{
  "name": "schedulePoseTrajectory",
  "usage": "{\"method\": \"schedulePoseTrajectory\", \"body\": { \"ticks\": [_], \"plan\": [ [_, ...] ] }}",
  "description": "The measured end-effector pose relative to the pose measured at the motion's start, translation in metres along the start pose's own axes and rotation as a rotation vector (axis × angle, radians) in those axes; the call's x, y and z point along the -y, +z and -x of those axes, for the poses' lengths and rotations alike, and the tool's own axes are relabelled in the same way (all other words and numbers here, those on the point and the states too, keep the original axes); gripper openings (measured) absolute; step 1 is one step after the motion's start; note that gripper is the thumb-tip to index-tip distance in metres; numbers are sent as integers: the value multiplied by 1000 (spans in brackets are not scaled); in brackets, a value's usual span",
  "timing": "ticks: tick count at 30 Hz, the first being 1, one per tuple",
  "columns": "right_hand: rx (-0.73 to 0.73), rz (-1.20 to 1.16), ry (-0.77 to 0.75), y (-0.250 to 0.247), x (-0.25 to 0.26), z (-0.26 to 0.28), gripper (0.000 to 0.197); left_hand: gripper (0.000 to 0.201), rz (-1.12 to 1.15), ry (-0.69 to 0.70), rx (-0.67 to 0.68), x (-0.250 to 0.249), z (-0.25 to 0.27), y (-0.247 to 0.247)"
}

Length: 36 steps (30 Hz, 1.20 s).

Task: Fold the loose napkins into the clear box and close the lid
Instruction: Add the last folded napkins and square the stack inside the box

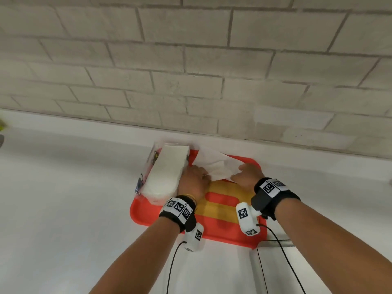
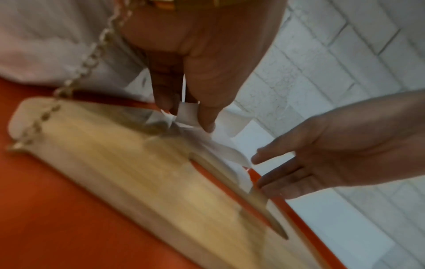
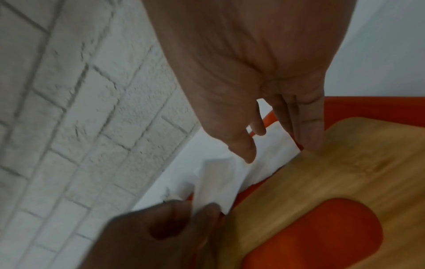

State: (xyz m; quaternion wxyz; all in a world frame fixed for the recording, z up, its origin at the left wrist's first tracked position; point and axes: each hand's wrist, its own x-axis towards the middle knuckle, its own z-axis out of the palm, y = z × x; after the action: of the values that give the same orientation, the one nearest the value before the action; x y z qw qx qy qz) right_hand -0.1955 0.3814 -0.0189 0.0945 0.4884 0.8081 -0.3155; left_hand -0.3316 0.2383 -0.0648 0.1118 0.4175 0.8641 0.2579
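A clear box (image 1: 167,172) packed with a white napkin stack stands on the left of a red tray (image 1: 222,231). One loose white napkin (image 1: 214,164) lies crumpled across the tray's far edge. My left hand (image 1: 195,177) pinches its near corner between thumb and finger, as the left wrist view (image 2: 188,116) shows plainly. My right hand (image 1: 246,175) is at the napkin's right edge, fingers straight (image 3: 276,145), their tips touching the napkin (image 3: 216,182) and the wooden lid (image 3: 345,172). The lid (image 1: 231,187), with an oval slot, lies flat on the tray beneath my hands.
A white brick wall (image 1: 191,71) rises right behind the tray. White countertop (image 1: 63,209) spreads to the left and front. Black cables (image 1: 282,257) trail from my wrist cameras over the counter. A bracelet chain (image 2: 89,60) dangles from my left wrist.
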Motion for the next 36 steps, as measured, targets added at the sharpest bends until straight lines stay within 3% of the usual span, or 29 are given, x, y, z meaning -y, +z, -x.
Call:
{"method": "schedulePoseTrajectory", "body": {
  "ticks": [4,8,12,15,18,21,24,29,33,34,36],
  "plan": [
    [-57,150,5,11,1,-14,30,26,124,-50,-6,-10,20,-23],
    [-72,273,9,13,1,-25,37,23,240,-64,-78,-20,51,-47],
    [-48,275,82,11,5,-34,35,6,647,-122,-121,-21,86,-72],
    [-50,252,107,11,6,-40,36,7,778,-138,-121,-12,97,-74],
    [-24,251,135,20,-2,-56,65,13,726,-244,-67,0,94,-59],
    [-116,310,125,17,5,-46,53,55,590,-248,109,10,88,-40],
    [-197,309,117,15,8,-39,72,80,338,-168,128,12,80,-25],
    [-126,313,47,15,2,-60,77,68,144,-148,106,1,65,-18],
    [-72,278,23,9,7,-49,26,58,167,-238,97,-5,55,-18],
    [-68,257,14,8,6,-48,21,57,182,-256,79,-6,53,-18],
    [-67,190,-13,7,5,-47,36,54,191,-283,26,-8,50,-17]
  ]
}}
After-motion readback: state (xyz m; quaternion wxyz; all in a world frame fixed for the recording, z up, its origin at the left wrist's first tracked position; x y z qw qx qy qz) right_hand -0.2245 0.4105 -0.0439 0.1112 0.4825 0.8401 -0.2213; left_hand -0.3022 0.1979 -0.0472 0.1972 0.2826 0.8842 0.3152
